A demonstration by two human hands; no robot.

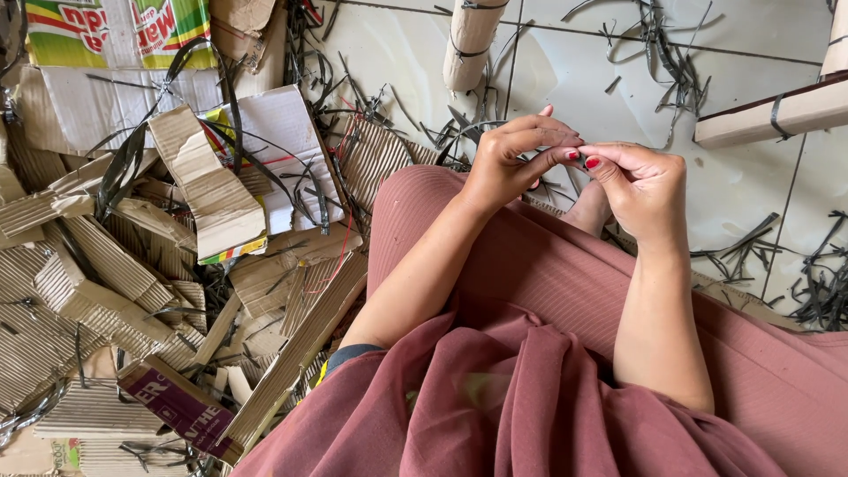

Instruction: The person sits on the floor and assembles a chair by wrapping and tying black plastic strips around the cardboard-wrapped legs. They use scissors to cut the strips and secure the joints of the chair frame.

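At frame centre, our left hand (508,159) and right hand (640,185) pinched a thin dark strap (468,131) between fingertips; we judged a loose pinch could drop it among the cardboard (132,265).

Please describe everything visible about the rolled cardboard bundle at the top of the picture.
The rolled cardboard bundle is a beige cylinder of cardboard, bound by a thin dark strap near its lower part. It lies on the pale tiled floor, cut off by the picture's upper edge. Dark strap scraps lie near it. No hand touches it.
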